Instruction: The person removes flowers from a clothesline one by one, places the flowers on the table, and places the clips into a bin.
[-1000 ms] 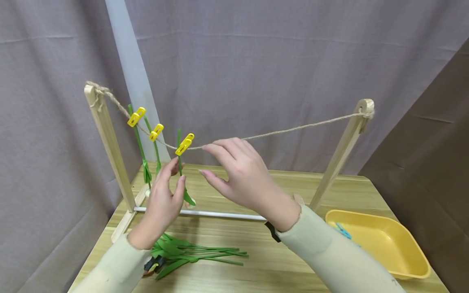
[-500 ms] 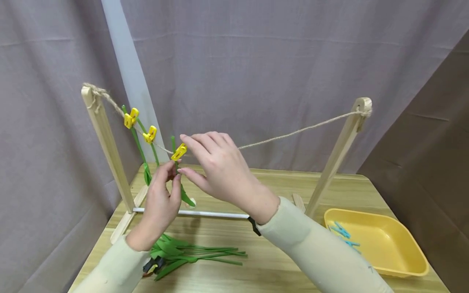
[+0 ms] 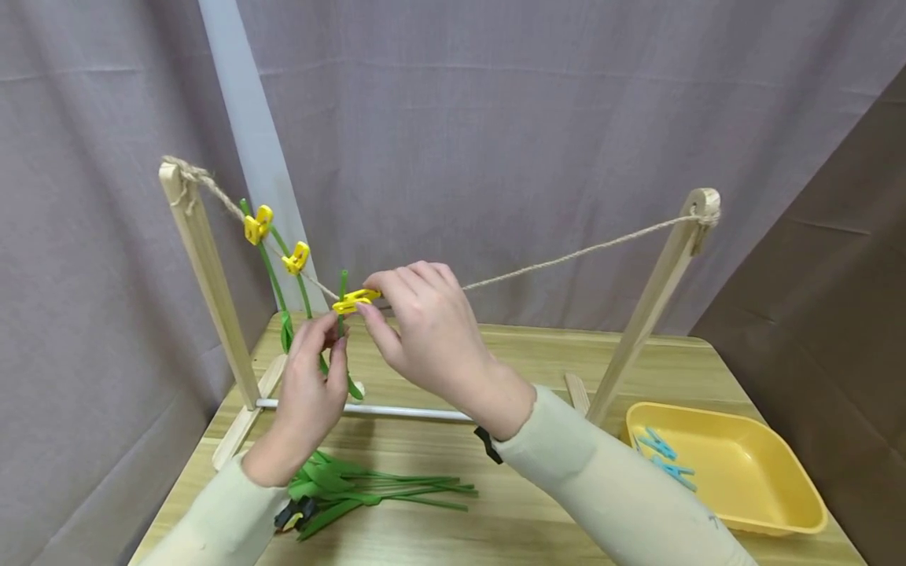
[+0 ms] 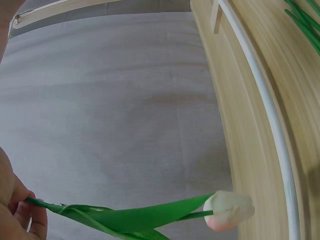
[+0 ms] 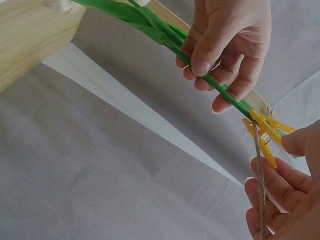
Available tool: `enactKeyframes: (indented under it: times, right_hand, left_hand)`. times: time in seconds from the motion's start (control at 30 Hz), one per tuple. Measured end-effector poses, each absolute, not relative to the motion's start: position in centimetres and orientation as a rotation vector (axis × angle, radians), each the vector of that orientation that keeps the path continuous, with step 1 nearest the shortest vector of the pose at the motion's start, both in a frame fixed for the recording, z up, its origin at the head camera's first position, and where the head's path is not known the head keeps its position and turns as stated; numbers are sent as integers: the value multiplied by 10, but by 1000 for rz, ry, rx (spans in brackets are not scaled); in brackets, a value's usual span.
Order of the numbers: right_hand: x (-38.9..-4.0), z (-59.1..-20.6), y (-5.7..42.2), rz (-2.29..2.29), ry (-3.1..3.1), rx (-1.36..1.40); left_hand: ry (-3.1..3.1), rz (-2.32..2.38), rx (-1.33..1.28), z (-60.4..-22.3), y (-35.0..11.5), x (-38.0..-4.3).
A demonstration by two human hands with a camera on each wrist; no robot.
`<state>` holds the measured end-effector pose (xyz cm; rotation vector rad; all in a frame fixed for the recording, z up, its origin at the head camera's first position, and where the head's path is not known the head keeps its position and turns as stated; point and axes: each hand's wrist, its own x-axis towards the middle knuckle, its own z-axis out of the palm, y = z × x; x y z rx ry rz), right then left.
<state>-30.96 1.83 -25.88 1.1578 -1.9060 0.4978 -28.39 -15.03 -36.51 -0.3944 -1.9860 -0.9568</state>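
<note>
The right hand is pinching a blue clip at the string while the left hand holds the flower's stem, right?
Not quite: the clip is yellow, as the right wrist view shows. The right hand pinches it at the string; the left hand holds the stem.

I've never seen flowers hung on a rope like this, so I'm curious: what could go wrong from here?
The right hand pinches the yellow clip at the rope; squeezing could loosen its bite, and the flower stem might drop if the left hand let go too early.

The rope sags and carries two other clips, so a tug here could shake or shift those.
</note>
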Motion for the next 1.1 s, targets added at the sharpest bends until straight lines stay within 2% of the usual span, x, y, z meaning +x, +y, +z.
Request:
enactKeyframes:
  times: [0.57, 1.1]
  right_hand:
    - [-307, -263, 20, 562, -1981, 1209]
    - [-306, -254, 26, 608, -1786, 1196]
  left_hand:
    - [-1988, -992, -392, -367, -148, -282]
    - [-1981, -1040, -444, -371, -145, -283]
